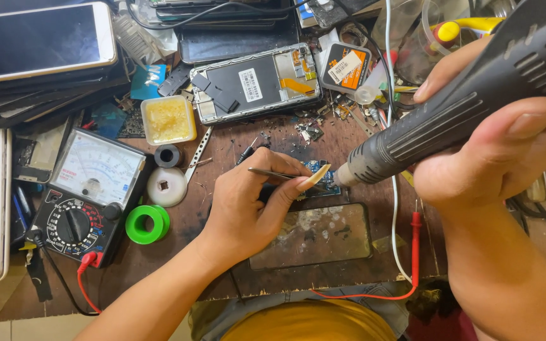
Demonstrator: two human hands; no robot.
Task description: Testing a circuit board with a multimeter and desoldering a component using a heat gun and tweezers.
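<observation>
While the hot air tool blows, these lines tell what each thing is doing
Left hand: the left hand (248,202) pinches thin metal tweezers (279,175) between thumb and fingers, with the tips down on the small blue board
Right hand: the right hand (475,151) is wrapped tight round the grey hot air tool (450,120), thumb on top
Small blue board: the small blue board (321,179) lies on the wooden table (210,145), just under the nozzle and partly hidden by the left fingers
How to do it well: I think the nozzle should stay just above the board and not touch it, the tweezers should hold softly, and the fingers should keep away from the hot end
Dark glass plate: a dark glass plate (314,235) lies flat just below the board, near the person
Open phone: an open phone (257,82) lies further back, with a white square sticker on its black middle and an orange strip near its right end
Small pack: a small black and orange pack (345,66) with a white label sits just right of the open phone
Meter: a black meter (86,196) with a white dial face lies at the left, with a red wire plugged in
Yellow tub: a little square tub of yellow paste (168,119) sits above the meter
Rolls: a green roll (147,223) and a white roll (166,186) sit beside the meter
White phone: a white phone (39,41) rests on a stack at the top left
</observation>
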